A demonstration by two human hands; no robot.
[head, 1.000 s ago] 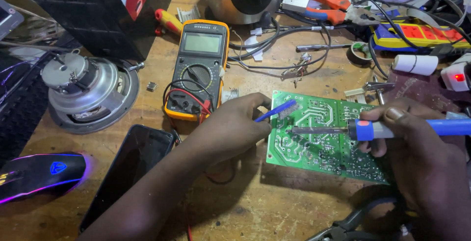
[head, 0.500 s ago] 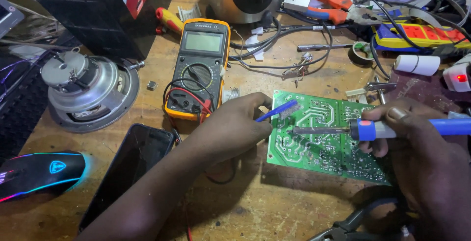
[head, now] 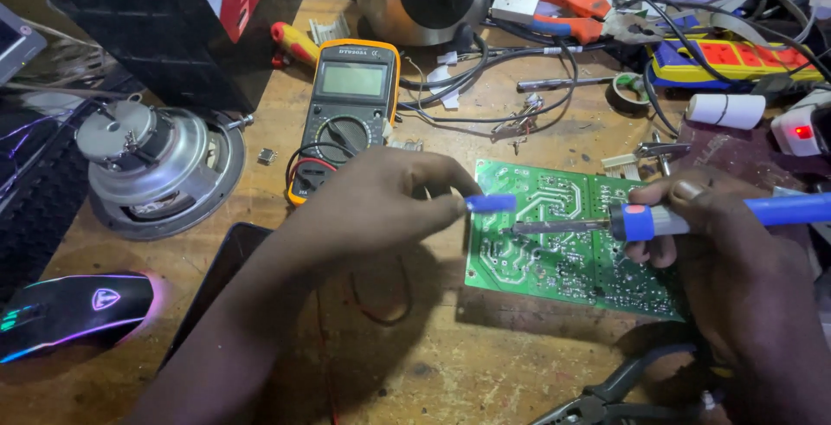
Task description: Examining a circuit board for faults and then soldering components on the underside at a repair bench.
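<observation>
Left hand (head: 372, 209) grip pinched on small blue plastic tool (head: 490, 203), right hand (head: 736, 260) grip closed around blue-handled soldering iron (head: 658, 218), tip on green printed circuit board (head: 563, 239).

A worn, scratched wooden workbench (head: 485, 364) under dim warm light, with a dark cabinet (head: 112, 27) at the back left.

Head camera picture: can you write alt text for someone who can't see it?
A right hand holds a blue soldering iron to a green circuit board on a wooden table. The left hand pinches a small blue piece. A multimeter and speaker lie nearby.
</observation>
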